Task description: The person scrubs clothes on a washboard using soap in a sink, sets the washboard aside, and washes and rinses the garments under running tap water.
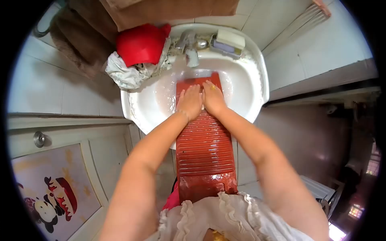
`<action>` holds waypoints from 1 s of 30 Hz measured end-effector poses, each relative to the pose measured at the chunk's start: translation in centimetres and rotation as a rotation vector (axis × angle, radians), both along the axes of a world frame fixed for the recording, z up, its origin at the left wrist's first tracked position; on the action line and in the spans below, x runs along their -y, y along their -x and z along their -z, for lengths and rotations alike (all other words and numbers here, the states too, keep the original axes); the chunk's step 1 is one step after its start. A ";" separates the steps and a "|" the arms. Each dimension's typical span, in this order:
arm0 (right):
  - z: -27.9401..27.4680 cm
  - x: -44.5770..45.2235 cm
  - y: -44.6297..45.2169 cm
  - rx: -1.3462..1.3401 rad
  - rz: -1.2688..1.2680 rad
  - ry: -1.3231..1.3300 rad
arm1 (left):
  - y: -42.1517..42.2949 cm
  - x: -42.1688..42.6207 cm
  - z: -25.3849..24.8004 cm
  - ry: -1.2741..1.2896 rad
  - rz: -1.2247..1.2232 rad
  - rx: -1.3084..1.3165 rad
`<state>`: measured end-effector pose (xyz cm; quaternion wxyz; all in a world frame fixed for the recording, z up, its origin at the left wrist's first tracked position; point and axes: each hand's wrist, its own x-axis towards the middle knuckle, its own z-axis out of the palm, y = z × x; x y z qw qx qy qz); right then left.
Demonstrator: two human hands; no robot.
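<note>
A wet red washboard (206, 148) leans from the white sink (257, 90) down against my body, its ridges facing up. Near its upper end, my left hand (191, 102) lies flat with the fingers stretched forward. Beside it my right hand (213, 96), wearing a gold ring, rests the same way. The two hands almost touch. A small pale patch shows between them, too little to name. Whatever is under the palms is hidden. Just beyond the fingertips stands the faucet (191, 50), above cloudy water in the sink.
On the sink's back left rim sit a red plastic container (141, 43) and a crumpled white cloth (124, 74). A soap box (227, 43) stands at the back right. Brown towels (82, 38) hang behind. A cabinet door with a knob (39, 139) is at left.
</note>
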<state>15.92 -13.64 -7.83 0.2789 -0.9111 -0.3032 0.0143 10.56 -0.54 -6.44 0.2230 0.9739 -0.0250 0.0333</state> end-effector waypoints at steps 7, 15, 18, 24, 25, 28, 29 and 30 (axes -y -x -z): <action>-6.6 4.3 7.1 -0.159 -0.070 -0.213 | 5.9 -0.9 -5.7 0.254 0.179 -0.168; -10.9 6.9 16.8 -0.072 -0.031 -0.242 | 15.7 1.1 -9.0 0.278 0.121 -0.060; -11.4 7.3 18.9 -0.019 0.053 -0.312 | 16.3 1.3 -9.3 0.254 0.143 0.003; -12.1 9.5 19.2 -0.128 0.275 -0.267 | 16.4 2.0 -9.9 0.326 0.125 0.192; -12.5 10.1 18.9 -0.207 0.438 -0.351 | 16.6 1.5 -10.0 0.319 0.130 0.194; -13.5 13.5 16.5 -0.619 0.706 -0.709 | 16.3 -1.0 -10.4 0.706 -0.281 0.062; -15.8 14.8 16.5 -0.834 0.752 -0.910 | 16.2 -1.9 -10.5 0.763 -0.341 0.074; -15.9 16.2 15.9 -0.820 0.697 -0.840 | 16.2 -2.3 -11.3 0.782 -0.312 0.096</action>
